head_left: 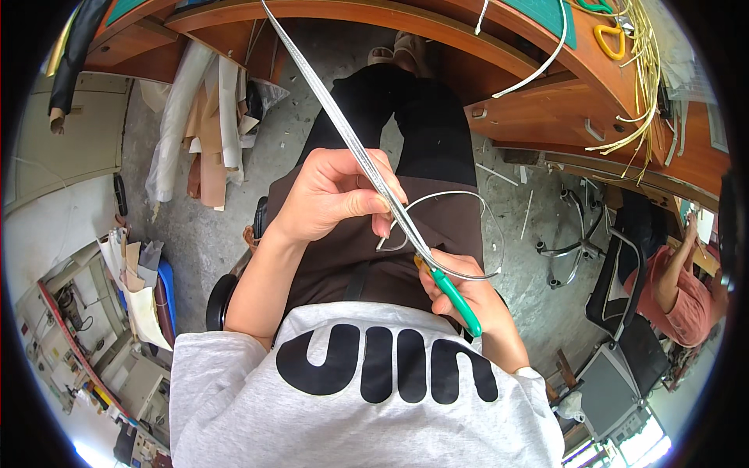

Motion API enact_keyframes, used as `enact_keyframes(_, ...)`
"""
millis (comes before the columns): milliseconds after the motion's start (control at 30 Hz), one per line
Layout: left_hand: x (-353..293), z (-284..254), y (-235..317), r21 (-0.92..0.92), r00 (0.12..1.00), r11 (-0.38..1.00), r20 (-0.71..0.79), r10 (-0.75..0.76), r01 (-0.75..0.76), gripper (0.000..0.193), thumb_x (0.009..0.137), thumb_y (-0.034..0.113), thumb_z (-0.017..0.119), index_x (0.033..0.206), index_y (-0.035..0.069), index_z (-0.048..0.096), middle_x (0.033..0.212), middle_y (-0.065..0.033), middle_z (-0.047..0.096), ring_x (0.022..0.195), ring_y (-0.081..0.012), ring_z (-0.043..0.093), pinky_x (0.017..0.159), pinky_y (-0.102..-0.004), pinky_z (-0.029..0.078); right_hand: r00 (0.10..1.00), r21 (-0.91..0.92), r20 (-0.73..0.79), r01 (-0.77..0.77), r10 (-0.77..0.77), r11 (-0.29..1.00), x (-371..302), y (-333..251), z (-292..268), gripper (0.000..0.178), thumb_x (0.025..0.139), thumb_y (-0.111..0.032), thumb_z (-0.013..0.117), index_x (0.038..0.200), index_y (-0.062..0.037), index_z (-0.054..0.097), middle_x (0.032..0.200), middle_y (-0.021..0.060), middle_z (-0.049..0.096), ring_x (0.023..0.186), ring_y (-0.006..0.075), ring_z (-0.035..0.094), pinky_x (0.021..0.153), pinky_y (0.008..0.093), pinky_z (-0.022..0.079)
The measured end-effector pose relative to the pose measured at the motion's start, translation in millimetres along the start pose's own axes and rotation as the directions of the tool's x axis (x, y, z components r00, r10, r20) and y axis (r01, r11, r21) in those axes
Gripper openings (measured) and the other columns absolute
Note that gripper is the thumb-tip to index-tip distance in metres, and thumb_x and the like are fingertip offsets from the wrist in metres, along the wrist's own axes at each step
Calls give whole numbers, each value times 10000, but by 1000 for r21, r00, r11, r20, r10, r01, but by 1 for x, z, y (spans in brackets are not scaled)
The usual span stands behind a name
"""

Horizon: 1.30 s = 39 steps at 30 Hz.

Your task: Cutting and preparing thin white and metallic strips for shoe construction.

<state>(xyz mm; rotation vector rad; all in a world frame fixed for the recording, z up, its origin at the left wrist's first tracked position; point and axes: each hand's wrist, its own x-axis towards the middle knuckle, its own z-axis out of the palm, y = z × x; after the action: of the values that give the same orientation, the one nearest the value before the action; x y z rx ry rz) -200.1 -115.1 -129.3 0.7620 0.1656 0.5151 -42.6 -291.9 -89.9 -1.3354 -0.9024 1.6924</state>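
Note:
A long, narrow silver-grey strip point(331, 109) runs from the desk edge down across my lap, with a patterned surface. My left hand point(328, 187) pinches it between thumb and fingers around its middle. Its lower end passes by my right hand point(480, 300), whose fingers are closed around a green-handled hand tool point(456, 300) with a yellow-orange part near the strip. The tool's working end is mostly hidden, so its exact kind is unclear. A thin pale cord point(485, 204) loops out beside the strip's lower end, over my brown apron point(312, 269).
A wooden desk point(437, 31) curves across the far side, bearing a green mat point(546, 19) and a bundle of yellowish cords point(646, 70). Material rolls point(178, 117) stand at left. Scraps dot the floor. To the right are a wheeled chair base point(577, 246) and another person point(679, 296).

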Motion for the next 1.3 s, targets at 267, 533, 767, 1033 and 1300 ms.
enact_keyframes(267,-1,-1,5,83,997,995,-53,57,-53,144,815,23,637,921,-75,629,783,-100,587,582,-159,606,524,-241,504,999,-96,-22,24,-26,995,-1,2,-3,477,678,-306,800,754,-9,435,618,33,346,572,124,310,501,292,286)
enact_keyframes(533,1,-8,13,72,991,990,-40,126,-123,139,813,23,639,909,-75,618,816,-120,590,580,-171,606,516,-238,517,999,-27,38,10,-9,1000,-3,2,-3,508,694,-383,768,761,-8,431,642,41,352,596,147,327,525,300,304)
enact_keyframes(767,1,-4,5,25,997,997,-10,76,-76,107,812,-5,627,902,-62,618,855,-139,604,598,-178,618,531,-249,538,999,71,46,16,-20,997,-1,2,1,521,719,-441,726,773,-13,435,665,34,363,610,164,344,546,301,323)
enact_keyframes(1033,2,-5,6,29,998,998,-17,58,-57,103,816,-11,620,906,-61,618,859,-138,604,606,-178,623,537,-252,543,999,3,40,30,-31,1000,-2,3,-3,493,711,-401,749,751,-13,447,634,26,391,567,148,343,511,286,310)
enact_keyframes(1300,1,1,8,113,1000,994,9,3,-4,129,817,-4,628,930,-66,632,818,-104,595,603,-153,611,550,-234,518,1000,43,28,-2,1,999,1,1,1,502,741,-441,713,753,-16,447,652,33,383,595,150,362,537,292,327)
